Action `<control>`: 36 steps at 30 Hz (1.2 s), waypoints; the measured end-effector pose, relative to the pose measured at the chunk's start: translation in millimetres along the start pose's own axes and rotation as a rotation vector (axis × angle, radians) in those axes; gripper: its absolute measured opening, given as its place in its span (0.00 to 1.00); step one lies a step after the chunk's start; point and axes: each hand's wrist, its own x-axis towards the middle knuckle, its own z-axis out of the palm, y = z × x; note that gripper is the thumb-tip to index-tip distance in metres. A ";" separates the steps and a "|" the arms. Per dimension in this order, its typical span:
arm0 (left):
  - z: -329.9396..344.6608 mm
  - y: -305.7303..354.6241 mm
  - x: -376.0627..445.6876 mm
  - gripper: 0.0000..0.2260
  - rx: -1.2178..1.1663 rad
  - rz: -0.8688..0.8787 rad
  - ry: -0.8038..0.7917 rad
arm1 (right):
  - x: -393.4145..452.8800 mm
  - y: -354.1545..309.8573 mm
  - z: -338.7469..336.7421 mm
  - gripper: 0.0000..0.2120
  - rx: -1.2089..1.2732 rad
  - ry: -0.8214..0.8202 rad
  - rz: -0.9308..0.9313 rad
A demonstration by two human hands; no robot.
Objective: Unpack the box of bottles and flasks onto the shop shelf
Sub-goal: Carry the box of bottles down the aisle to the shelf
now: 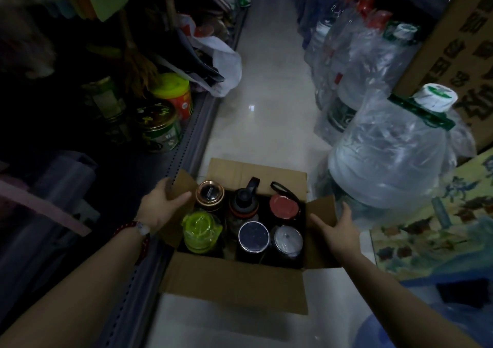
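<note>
Both hands on box flaps, nothing unpacked yet.

Left hand grips the left flap, thumb over its inner face, fingers behind; right hand rests w/ straight fingers on the right flap, spreading it, prob. to keep the cardboard box open for reaching in. Btwn the hands: six bottles/flasks upright, incl. green-lidded bottle by left wrist, red-lidded flask nr right fingertips. Shop shelf lies just beyond left hand; wrapped water jug beyond right.

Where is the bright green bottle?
The green-lidded bottle stands in the cardboard box, at its near-left corner, just below the left hand and beside the dark blue-lidded flask.
</note>
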 end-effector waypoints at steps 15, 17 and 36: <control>25.8 -19.9 11.8 0.17 -0.222 -0.072 -0.088 | -8.2 -8.7 12.2 0.30 -0.106 0.015 -0.117; 21.9 -18.8 2.3 0.17 -0.212 -0.075 -0.085 | -15.6 -15.5 7.5 0.30 -0.112 0.020 -0.124; -177.6 207.9 -170.3 0.18 -0.130 -0.005 -0.052 | -150.6 -221.1 -242.2 0.29 -0.159 -0.015 -0.013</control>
